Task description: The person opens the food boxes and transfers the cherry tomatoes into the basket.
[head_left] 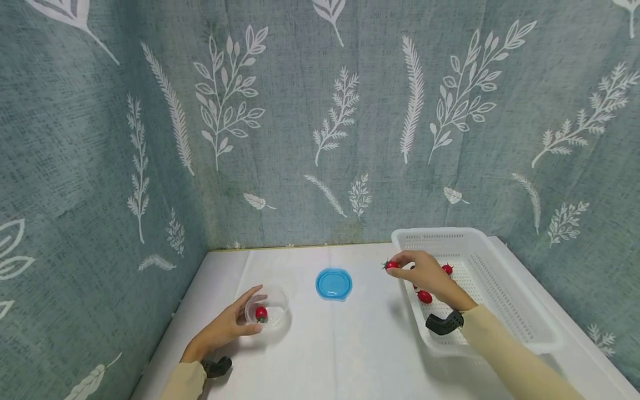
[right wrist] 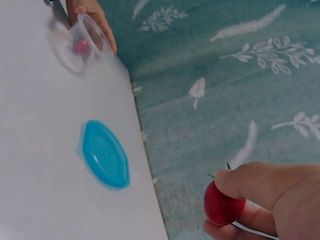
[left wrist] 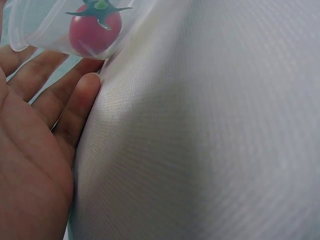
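Observation:
My right hand (head_left: 425,275) pinches a red cherry tomato (head_left: 391,265) between thumb and fingertips, above the left rim of a white basket (head_left: 520,311). In the right wrist view the held tomato (right wrist: 220,205) shows its green stem by the thumb. On the left, my left hand (head_left: 225,325) holds a small clear plastic cup (head_left: 277,305) from its left side, fingers round the far side and thumb at the near side. One tomato (head_left: 261,314) lies inside the cup; the left wrist view shows this tomato (left wrist: 95,30) through its wall.
A blue lid (head_left: 334,284) lies flat on the white table (head_left: 310,355) between cup and basket. Within the basket are several more tomatoes, one of them a tomato (head_left: 425,296) near the left wall. Leaf-patterned green cloth (head_left: 300,111) rises behind the table and at both sides.

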`<state>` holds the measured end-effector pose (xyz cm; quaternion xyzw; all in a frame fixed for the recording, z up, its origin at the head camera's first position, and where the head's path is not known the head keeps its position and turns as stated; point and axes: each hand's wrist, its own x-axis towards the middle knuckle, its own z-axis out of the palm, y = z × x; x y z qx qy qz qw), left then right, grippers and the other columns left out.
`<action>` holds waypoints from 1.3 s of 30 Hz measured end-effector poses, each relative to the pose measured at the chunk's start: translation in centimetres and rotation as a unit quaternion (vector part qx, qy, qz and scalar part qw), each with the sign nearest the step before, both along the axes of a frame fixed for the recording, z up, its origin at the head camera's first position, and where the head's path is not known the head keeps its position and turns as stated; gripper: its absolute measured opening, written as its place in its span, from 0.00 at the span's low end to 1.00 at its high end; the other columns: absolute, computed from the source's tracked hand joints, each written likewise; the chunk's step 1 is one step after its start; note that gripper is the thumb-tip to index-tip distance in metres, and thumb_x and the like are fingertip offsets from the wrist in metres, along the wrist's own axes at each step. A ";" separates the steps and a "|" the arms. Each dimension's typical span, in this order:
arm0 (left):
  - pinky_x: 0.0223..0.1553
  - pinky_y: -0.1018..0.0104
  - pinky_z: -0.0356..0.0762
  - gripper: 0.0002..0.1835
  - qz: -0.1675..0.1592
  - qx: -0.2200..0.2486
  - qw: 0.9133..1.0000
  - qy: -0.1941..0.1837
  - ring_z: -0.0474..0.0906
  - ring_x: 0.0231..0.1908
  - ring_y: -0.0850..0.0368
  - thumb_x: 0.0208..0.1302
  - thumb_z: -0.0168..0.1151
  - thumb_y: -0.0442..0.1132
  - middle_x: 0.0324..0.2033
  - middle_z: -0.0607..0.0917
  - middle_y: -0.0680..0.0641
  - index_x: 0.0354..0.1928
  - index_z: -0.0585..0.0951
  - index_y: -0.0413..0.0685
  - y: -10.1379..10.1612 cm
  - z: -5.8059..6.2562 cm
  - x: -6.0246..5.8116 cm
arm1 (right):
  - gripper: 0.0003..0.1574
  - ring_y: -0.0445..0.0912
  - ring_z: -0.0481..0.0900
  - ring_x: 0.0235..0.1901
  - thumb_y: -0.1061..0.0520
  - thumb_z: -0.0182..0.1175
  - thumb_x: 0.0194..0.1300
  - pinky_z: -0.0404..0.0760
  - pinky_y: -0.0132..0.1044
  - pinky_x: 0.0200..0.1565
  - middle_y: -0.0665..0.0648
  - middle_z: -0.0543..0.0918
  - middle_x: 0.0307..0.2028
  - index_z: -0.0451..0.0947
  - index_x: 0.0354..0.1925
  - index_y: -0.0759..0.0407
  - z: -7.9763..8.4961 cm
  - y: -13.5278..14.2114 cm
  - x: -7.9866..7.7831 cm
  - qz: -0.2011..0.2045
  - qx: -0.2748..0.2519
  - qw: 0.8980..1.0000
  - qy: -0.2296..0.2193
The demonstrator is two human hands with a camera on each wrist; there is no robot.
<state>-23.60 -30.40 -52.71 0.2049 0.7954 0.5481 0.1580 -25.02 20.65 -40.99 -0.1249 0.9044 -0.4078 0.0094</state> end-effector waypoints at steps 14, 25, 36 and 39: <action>0.63 0.73 0.68 0.52 -0.001 -0.004 1.000 0.009 0.58 0.74 0.36 0.68 0.70 0.35 0.77 0.60 0.37 0.83 0.45 0.52 0.0 0.4 0.0 | 0.16 0.53 0.80 0.51 0.42 0.69 0.68 0.78 0.53 0.51 0.52 0.86 0.46 0.86 0.48 0.49 -0.4 4.3 1.2 -0.024 0.030 0.999 0.011; 0.59 0.78 0.68 0.52 -0.011 0.005 1.000 0.011 0.58 0.74 0.33 0.68 0.70 0.35 0.77 0.60 0.35 0.83 0.45 0.51 -0.2 -0.2 0.1 | 0.22 0.54 0.80 0.49 0.45 0.70 0.67 0.79 0.46 0.44 0.55 0.85 0.47 0.84 0.52 0.57 -1.5 6.4 2.3 -0.049 0.026 0.998 -0.014; 0.61 0.77 0.66 0.54 0.009 0.002 1.000 -0.002 0.57 0.75 0.38 0.67 0.71 0.34 0.77 0.61 0.39 0.84 0.46 0.56 -0.2 -0.1 0.3 | 0.25 0.59 0.78 0.52 0.46 0.70 0.67 0.80 0.46 0.43 0.60 0.84 0.50 0.84 0.55 0.60 -1.8 8.0 2.6 -0.054 0.040 0.997 -0.033; 0.60 0.78 0.66 0.53 0.008 0.003 1.000 0.000 0.57 0.75 0.38 0.67 0.71 0.35 0.77 0.62 0.40 0.83 0.47 0.58 -0.1 0.0 0.3 | 0.25 0.60 0.77 0.51 0.47 0.70 0.67 0.80 0.44 0.39 0.63 0.84 0.51 0.83 0.56 0.62 -1.8 8.4 2.8 -0.057 0.038 0.997 -0.039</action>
